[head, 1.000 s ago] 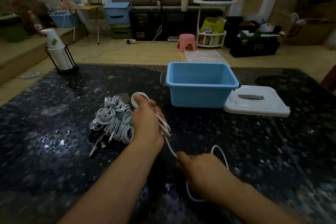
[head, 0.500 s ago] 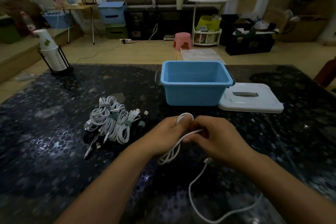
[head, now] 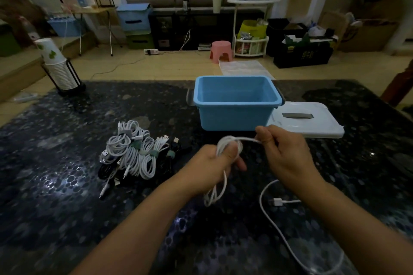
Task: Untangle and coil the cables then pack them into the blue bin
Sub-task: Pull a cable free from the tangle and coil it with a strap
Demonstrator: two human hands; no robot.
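My left hand (head: 214,163) grips several loops of a white cable (head: 220,187), with the loops hanging below the fist. My right hand (head: 283,154) pinches the same cable just to the right and holds a short stretch taut between the hands. The cable's loose tail (head: 271,221) trails over the dark table toward the lower right, and its USB plug (head: 276,202) lies under my right wrist. A pile of coiled white and black cables (head: 136,154) with green ties sits to the left. The blue bin (head: 237,105) stands open behind my hands.
The bin's white lid (head: 312,123) lies flat to the right of the bin. A stack of paper cups in a black holder (head: 59,69) stands at the table's far left corner. The dark patterned table (head: 55,185) spreads around my hands; the floor beyond holds stools and boxes.
My hands met in front of the bin, then my right hand drew the cable out to the right. More loops sit in my left hand. The tail slid across the table.
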